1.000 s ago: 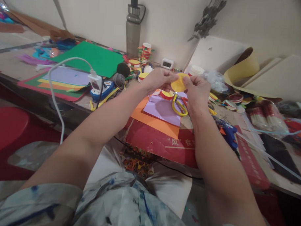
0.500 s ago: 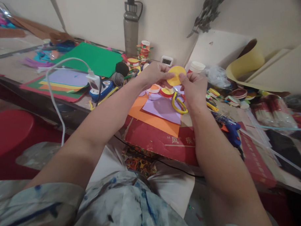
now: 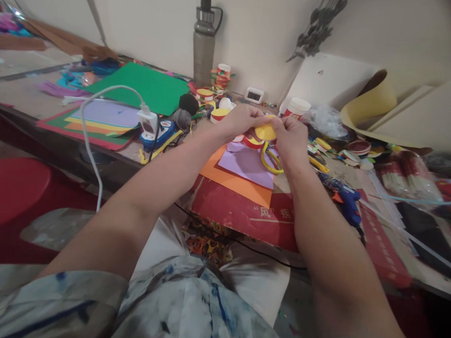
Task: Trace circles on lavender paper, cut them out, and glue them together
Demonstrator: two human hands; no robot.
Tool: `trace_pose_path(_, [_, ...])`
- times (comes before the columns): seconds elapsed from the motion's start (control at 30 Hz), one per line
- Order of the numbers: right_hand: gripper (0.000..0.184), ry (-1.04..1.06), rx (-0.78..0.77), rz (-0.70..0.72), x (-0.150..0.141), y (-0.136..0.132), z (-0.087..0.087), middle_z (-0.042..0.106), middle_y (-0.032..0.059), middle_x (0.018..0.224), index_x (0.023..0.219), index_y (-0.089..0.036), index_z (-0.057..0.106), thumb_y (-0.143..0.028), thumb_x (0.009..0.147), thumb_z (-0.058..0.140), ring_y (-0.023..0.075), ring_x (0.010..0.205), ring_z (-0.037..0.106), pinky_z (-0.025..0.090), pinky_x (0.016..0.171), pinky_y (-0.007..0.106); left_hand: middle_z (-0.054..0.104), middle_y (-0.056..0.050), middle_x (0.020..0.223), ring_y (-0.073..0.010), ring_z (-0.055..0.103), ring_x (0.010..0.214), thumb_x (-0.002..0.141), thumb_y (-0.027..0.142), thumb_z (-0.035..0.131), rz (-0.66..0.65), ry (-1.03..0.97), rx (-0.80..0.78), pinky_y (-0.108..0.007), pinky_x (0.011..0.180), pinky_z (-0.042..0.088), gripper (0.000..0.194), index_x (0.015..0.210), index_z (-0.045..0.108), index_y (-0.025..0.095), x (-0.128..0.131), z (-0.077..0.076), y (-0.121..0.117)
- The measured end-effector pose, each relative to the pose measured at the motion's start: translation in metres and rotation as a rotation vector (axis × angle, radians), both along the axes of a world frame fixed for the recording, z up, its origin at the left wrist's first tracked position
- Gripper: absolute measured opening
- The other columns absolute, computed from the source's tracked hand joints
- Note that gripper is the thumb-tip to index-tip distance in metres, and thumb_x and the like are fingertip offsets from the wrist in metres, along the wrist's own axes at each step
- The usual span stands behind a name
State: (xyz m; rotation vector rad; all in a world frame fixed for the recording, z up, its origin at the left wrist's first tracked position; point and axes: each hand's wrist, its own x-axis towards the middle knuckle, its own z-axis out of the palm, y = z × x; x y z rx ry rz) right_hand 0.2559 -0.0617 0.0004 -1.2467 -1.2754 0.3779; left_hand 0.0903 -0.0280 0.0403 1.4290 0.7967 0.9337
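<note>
A round yellow paper disc [image 3: 265, 133] is pinched between both hands above the table. My left hand [image 3: 245, 121] grips its left edge, and my right hand [image 3: 291, 134] holds its upper right edge with thumb and fingers together. The disc now tilts, so its face looks foreshortened. Just beneath it lie scissors with yellow handles [image 3: 270, 163], partly covered by the disc and my right hand. A purple paper sheet [image 3: 244, 164] rests on an orange sheet [image 3: 230, 181] below the hands. Small round paper pieces with red and white rims sit behind, half hidden.
A grey bottle [image 3: 203, 50] stands by the wall. Green paper [image 3: 139, 87] and a white plug [image 3: 148, 122] with cable lie left. On the right are a blue glue gun [image 3: 350, 205] and bagged cotton swabs [image 3: 413, 173]. A red board [image 3: 238, 214] covers the front edge.
Both hands have lowered slightly in view with the yellow disc, which has tipped from facing me to a flatter angle. The whole view has shifted a little.
</note>
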Motion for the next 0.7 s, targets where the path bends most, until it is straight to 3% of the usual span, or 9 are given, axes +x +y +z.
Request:
trace_pose_path(0.1, [0.051,-0.004,0.018,-0.026,0.002,0.001,-0.001,0.054,-0.0042,0.063,0.069,-0.024,0.057,-0.06,0.093,0.084,0.0112,0.055,0.048,0.042,0.051,0.028,0.066,0.002,0.064,-0.0079,0.068,0.058,0.089,0.029,0.096,-0.018,-0.028,-0.035,-0.021,0.065,0.052,0.034,0.076,0.068,0.015,0.0,-0.001,0.0])
trace_pose_path(0.27, [0.053,0.038,-0.046,0.039,-0.001,-0.001,0.0,0.052,-0.0041,0.061,0.071,-0.025,0.055,-0.064,0.099,0.077,0.0121,0.053,0.049,0.039,0.05,0.028,0.069,0.001,0.067,-0.0081,0.067,0.06,0.093,0.033,0.092,-0.035,-0.047,-0.02,-0.02,0.064,0.05,0.031,0.079,0.071,0.016,-0.002,-0.003,0.005])
trace_pose_path(0.4, [0.053,0.014,-0.077,0.041,-0.006,-0.005,0.004,0.052,-0.004,0.059,0.066,-0.024,0.052,-0.055,0.1,0.08,0.0113,0.053,0.046,0.036,0.051,0.027,0.067,0.001,0.064,-0.0076,0.063,0.059,0.095,0.031,0.091,-0.018,-0.003,0.033,-0.02,0.063,0.049,0.033,0.075,0.069,0.016,-0.004,-0.003,0.011])
trace_pose_path(0.53, [0.052,0.072,-0.119,0.072,-0.01,-0.008,0.009,0.057,-0.002,0.059,0.069,-0.024,0.059,-0.059,0.105,0.072,0.0112,0.049,0.047,0.039,0.049,0.027,0.067,0.0,0.067,-0.0088,0.063,0.061,0.101,0.027,0.083,0.06,0.028,0.022,-0.022,0.067,0.051,0.027,0.081,0.07,0.016,-0.011,0.007,0.014])
trace_pose_path(0.7, [0.054,0.162,-0.143,0.059,-0.011,-0.013,0.014,0.063,0.0013,0.061,0.073,-0.021,0.067,-0.061,0.109,0.064,0.0107,0.048,0.049,0.037,0.048,0.026,0.07,-0.001,0.077,-0.0118,0.063,0.068,0.105,0.018,0.069,0.19,-0.09,0.003,-0.026,0.072,0.048,0.016,0.09,0.069,0.015,-0.035,0.022,0.025])
